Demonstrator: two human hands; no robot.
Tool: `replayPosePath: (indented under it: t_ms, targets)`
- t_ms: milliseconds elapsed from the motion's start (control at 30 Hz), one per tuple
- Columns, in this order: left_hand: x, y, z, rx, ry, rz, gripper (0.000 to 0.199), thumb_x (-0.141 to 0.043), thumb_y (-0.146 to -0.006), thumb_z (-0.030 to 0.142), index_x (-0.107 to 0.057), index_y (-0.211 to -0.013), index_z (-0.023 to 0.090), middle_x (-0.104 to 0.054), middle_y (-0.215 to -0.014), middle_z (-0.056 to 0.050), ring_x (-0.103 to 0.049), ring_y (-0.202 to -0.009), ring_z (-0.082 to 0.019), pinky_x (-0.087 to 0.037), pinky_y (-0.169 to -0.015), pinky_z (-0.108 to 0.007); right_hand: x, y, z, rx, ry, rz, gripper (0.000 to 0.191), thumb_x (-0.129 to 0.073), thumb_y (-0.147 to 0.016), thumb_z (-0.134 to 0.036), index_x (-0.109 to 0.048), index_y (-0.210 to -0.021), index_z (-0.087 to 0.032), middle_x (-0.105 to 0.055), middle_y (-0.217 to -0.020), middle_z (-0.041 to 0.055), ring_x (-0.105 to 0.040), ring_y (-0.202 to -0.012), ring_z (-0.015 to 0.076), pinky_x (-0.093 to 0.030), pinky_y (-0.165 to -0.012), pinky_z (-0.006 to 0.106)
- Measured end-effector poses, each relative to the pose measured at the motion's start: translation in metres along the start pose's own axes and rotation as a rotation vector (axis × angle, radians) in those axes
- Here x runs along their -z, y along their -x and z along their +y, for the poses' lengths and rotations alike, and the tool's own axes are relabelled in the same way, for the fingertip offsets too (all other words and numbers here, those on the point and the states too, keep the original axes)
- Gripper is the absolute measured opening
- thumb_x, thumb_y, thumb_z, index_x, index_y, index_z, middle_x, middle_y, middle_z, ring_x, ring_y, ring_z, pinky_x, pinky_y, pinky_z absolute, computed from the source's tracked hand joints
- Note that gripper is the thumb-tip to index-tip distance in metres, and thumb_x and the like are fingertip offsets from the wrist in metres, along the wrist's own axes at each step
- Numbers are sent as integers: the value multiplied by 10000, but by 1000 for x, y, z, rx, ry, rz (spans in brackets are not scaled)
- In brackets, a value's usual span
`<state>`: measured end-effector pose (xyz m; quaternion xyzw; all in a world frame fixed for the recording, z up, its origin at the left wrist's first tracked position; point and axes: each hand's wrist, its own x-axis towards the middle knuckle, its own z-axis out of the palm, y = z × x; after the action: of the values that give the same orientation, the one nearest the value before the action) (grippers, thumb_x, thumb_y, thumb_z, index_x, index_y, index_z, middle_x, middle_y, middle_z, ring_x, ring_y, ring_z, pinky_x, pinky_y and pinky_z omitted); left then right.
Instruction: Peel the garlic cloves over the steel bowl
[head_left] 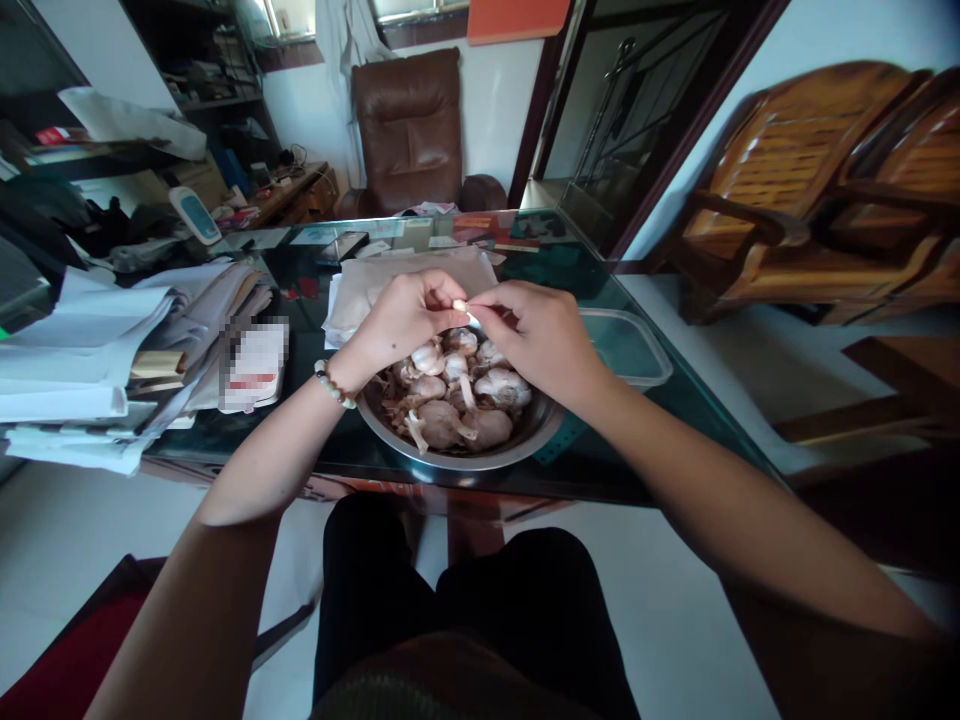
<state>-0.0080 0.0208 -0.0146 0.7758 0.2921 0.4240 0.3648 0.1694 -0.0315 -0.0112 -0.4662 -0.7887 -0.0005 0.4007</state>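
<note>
One pale clove sits pinched between the fingertips of my left hand and right hand, neither clearly nearer. It is above the far side of the steel bowl of garlic bulbs; its long axis I cannot tell. The clear tub lies nearer my right.

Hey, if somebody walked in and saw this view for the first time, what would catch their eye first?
Probably the metal bowl of garlic bulbs at the desk's near edge, with the left hand and right hand pinching a small pale clove above its far side. Next might be the messy stack of papers on the left and the brown leather chair beyond the desk.
</note>
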Motion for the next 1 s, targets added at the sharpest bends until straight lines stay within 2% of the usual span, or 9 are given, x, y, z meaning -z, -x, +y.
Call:
replayPosePath:
  t_ms: [200,333,433,633,1000]
  targets:
    - [-1,6,9,-93,-305,-22,70,-677,-792,184,-666,-836,131,-664,-744,-12,-575,-670,-103,-424,-645,-231,0,0,-1,-10,-35,3,211,-530,-878,-199,-736,-858,-162,-735,-810,65,-627,-703,174,-433,-691,292]
    - [-1,8,19,-204,-556,-8,52,-641,-797,123,-675,-832,141,-657,-786,-19,-582,-744,-130,-437,-724,-257,0,0,0,-22,-15,-14,211,-532,-883,-223,-733,-844,-169,-731,-790,59,-619,-690,175,-431,-686,297]
    - [-2,9,21,-262,-653,-14,81,-603,-820,116,-675,-848,140,-652,-813,-38,-594,-792,-155,-448,-757,-275,0,0,0,-25,-20,-25,216,-530,-885,-226,-734,-838,-172,-735,-797,58,-619,-690,174,-430,-684,296]
    - [-3,11,22,-285,-720,-29,124,-552,-844,114,-671,-865,141,-643,-837,-59,-609,-819,-181,-465,-759,-298,0,0,1,-72,-86,-17,204,-561,-875,-255,-740,-825,-169,-730,-762,47,-603,-652,158,-423,-647,284]
    - [-3,11,20,-292,-692,-35,115,-559,-861,138,-671,-879,153,-649,-867,-58,-624,-852,-190,-454,-784,-297,0,-1,1,-139,-218,-3,165,-591,-830,-252,-710,-759,-163,-683,-676,25,-584,-625,148,-421,-601,271]
